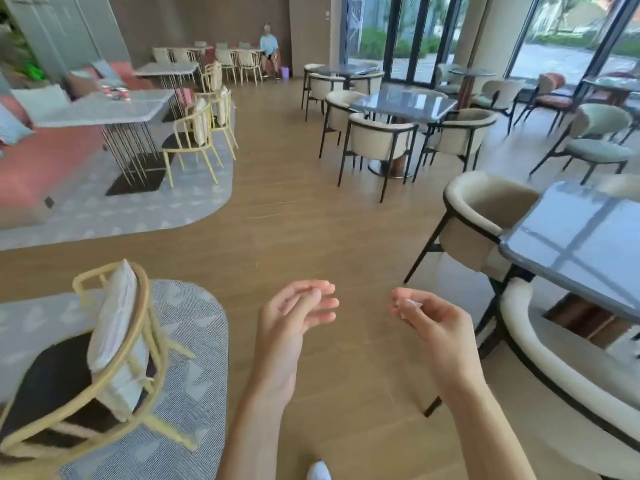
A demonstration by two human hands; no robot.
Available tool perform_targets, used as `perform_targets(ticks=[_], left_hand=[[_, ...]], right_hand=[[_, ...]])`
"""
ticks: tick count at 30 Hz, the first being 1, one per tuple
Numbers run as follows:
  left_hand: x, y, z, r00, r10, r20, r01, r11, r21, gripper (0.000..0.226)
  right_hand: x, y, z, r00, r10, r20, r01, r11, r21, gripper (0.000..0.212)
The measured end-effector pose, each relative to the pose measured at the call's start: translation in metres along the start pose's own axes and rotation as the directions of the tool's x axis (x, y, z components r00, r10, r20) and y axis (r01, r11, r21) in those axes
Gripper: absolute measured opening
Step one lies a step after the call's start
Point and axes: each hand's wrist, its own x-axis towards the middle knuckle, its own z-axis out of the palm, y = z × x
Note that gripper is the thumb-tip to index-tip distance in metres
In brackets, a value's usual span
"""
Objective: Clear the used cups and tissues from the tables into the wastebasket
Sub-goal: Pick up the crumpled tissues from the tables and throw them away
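My right hand (pixel 429 320) is raised in front of me over the wooden floor and pinches a small white scrap of tissue (pixel 410 304) between thumb and fingertips. My left hand (pixel 298 313) hangs beside it with relaxed fingers and holds nothing. Far off on the left, a white marble table (pixel 104 109) carries a small heap of red and white litter (pixel 116 91). A small purple wastebasket (pixel 284 71) stands on the floor at the far wall, next to a seated person (pixel 269 50).
A yellow-framed chair (pixel 104 358) with a cushion stands close on my left on a grey rug. A grey glossy table (pixel 581 244) with cream armchairs is close on my right. Open wooden floor (pixel 277 202) runs ahead between two seating areas.
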Motion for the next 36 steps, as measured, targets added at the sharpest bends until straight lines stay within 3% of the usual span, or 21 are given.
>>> perform_targets(ticks=[9,18,28,36], left_hand=[[0.256,0.038,0.05,0.998,0.035,0.055,-0.033,0.999,-0.024,0.02],[0.451,0.0,0.071,1.0,-0.029,-0.01,0.029,1.0,0.001,0.018],[0.709,0.003,0.138,0.997,0.028,-0.073,-0.025,0.999,0.04,0.02],[0.888,-0.016,0.129,0.978,0.009,-0.206,-0.005,1.0,0.022,0.02]], right_hand=[[0.24,-0.065,0.07,0.999,-0.04,-0.029,0.044,0.988,0.148,0.019],[0.45,-0.04,0.135,1.0,-0.02,0.012,0.018,0.99,0.139,0.016],[0.726,-0.084,0.23,0.974,-0.132,0.186,0.099,0.98,0.175,0.014],[0.901,-0.071,0.299,0.956,-0.08,0.281,0.04,0.989,0.145,0.012]])
